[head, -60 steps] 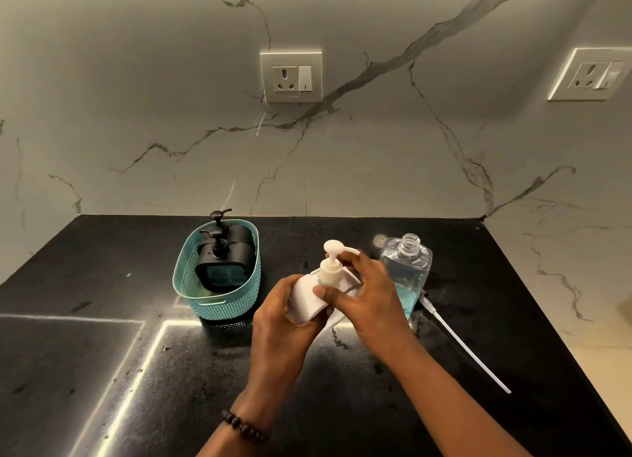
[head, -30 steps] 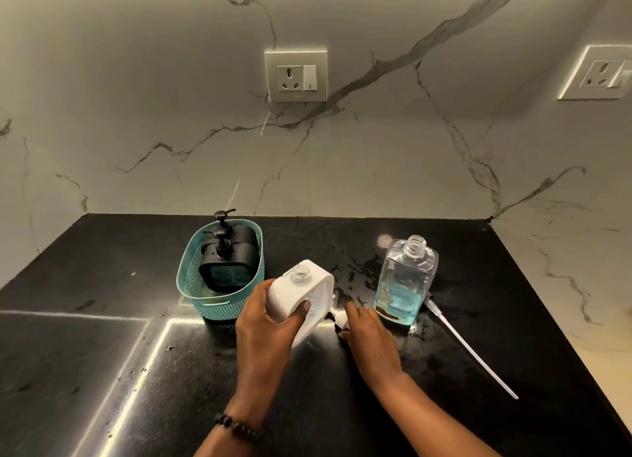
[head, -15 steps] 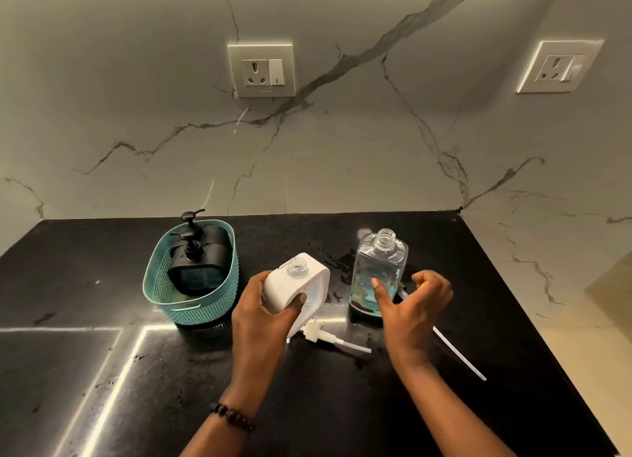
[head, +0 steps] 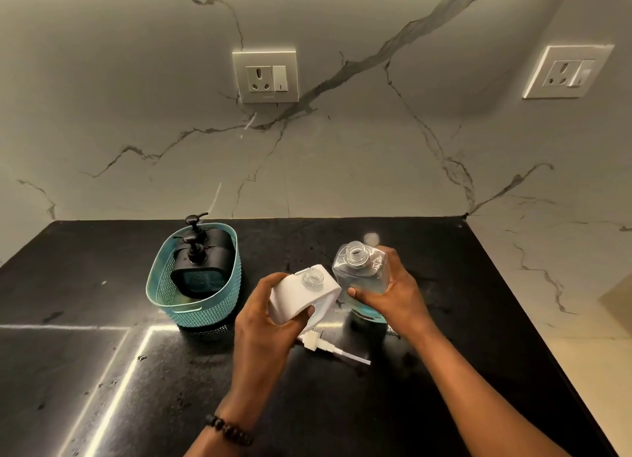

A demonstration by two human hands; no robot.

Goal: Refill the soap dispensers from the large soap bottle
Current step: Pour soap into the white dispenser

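Note:
My left hand (head: 261, 323) grips a white soap dispenser (head: 301, 294) with its neck open, tilted above the black counter. My right hand (head: 396, 294) is wrapped around the large clear soap bottle (head: 362, 272), which holds blue liquid low down and has no cap. The bottle leans left, its mouth close to the dispenser's neck. The dispenser's white pump (head: 328, 349) lies on the counter just below both hands.
A teal basket (head: 167, 306) at the left holds two black pump dispensers (head: 198, 261). The black counter (head: 102, 371) ends at a marble wall behind and a marble side at the right. Wet spots dot the counter around the bottle.
The pump came off the white dispenser and was laid on the counter. My right hand then reached for the clear bottle, closed on it and tipped it toward the dispenser.

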